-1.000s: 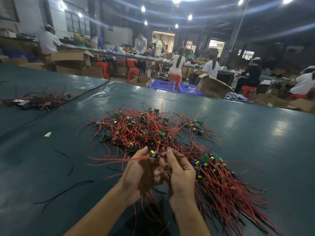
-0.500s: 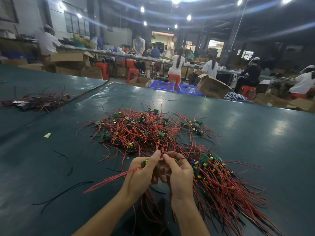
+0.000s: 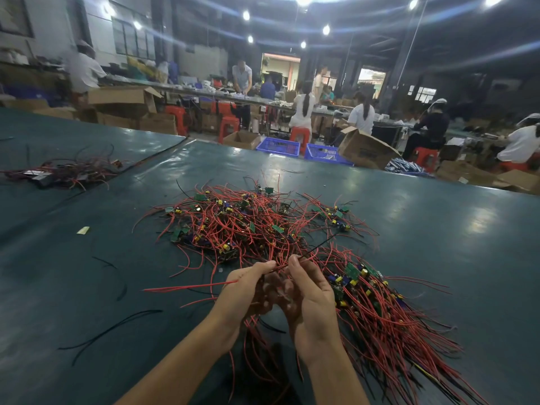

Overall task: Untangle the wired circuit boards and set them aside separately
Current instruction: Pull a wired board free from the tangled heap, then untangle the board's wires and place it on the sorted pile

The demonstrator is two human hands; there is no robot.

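Well, I judge this job somewhere short of halfway. The tangle [image 3: 242,226] of red-wired boards lies on the table [image 3: 438,244] just beyond my hands. It is a dense knot with green boards poking out of it, and it looks like the bulk of what is left. Right of the tangle, touching its near edge, sits a bundle [image 3: 385,317] whose wires run roughly parallel and fan toward me. I take that for the boards already freed, though the two heaps run into each other. My left grip [image 3: 242,290] is closed round a few red wires [image 3: 187,287] that stick out leftward, clear of the tangle. My right grip [image 3: 309,299], just beside it, pinches strands at the fingertips, one of them a black lead [image 3: 317,246] running back into the tangle. Whether a board sits between the palms I cannot tell, as that spot is blurred. Far left of the tangle lies a smaller heap [image 3: 64,172], and loose black offcuts [image 3: 117,325] lie near-left of it.
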